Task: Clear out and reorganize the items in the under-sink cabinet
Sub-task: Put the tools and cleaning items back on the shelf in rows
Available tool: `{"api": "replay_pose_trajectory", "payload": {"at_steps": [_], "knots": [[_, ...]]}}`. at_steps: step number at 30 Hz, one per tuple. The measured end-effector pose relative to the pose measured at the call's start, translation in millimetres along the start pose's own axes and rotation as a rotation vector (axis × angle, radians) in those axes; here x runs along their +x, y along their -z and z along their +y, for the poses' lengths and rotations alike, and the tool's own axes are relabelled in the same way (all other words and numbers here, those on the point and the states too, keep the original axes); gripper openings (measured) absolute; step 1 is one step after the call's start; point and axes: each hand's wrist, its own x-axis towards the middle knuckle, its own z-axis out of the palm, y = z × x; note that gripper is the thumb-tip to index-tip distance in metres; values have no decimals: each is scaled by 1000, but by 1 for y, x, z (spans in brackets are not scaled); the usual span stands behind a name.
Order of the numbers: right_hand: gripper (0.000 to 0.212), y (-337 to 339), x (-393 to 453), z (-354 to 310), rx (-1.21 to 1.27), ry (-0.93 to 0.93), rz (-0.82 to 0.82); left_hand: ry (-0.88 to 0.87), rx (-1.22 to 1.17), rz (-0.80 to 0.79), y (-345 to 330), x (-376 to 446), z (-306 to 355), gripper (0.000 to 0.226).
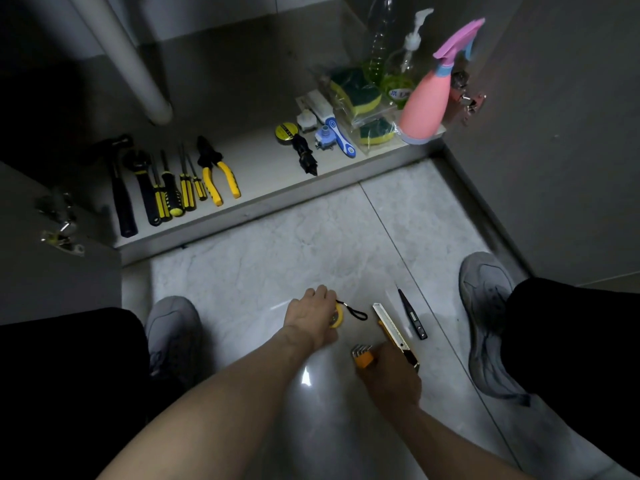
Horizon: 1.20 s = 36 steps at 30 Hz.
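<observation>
Marble-patterned glossy floor tiles (pixel 263 271) underfoot, grey under-sink cabinet floor (pixel 263 164) just beyond, already holding sorted goods. Left hand (pixel 310 318) over yellow round tape measure with black wrist loop (pixel 337 317), fingers curled down around it. Right hand (pixel 393 379) clasping orange-holdered hex key set (pixel 363 356), touching yellow-and-steel utility knife (pixel 394 332). Best lifted one per hand, loop kept from snagging, blade end kept away from fingers.

On shelf, largest first: pink plastic spray bottle (pixel 424 105) at right, black-handled hammer (pixel 119 195) at left, yellow-handled pliers (pixel 216 174), green-and-yellow sponges in clear wrap (pixel 356 90). Free gap between pliers and yellow tin (pixel 286 131). Slim black pen-shaped tester (pixel 412 315) lying apart on tile, beside right grey shoe (pixel 485 306).
</observation>
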Motion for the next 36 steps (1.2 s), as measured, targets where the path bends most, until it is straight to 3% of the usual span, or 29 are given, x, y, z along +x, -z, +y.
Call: {"api": "replay_pose_trajectory", "payload": {"at_steps": [8,11,14,19,23,26,29,36], "knots": [[27,2,-2,2,-2,73,2,98,-121,10,-3,-10,-3,60],[41,10,8,-8,-17,153,-10,92,-215,41,13,-13,-14,58],[50,23,28,-36,23,205,-18,61,-208,177,57,-10,-38,51],[38,60,74,-137,286,350,107,-82,-130,365,168,13,-100,56],[35,85,109,-227,310,481,206,-24,-75,429,252,58,-140,58],[32,94,129,-278,253,455,226,45,-157,459,277,93,-160,53],[30,93,148,-309,32,422,246,55,-238,454,275,123,-175,51],[32,86,166,-331,-363,510,338,57,-289,425,260,157,-196,42]]}}
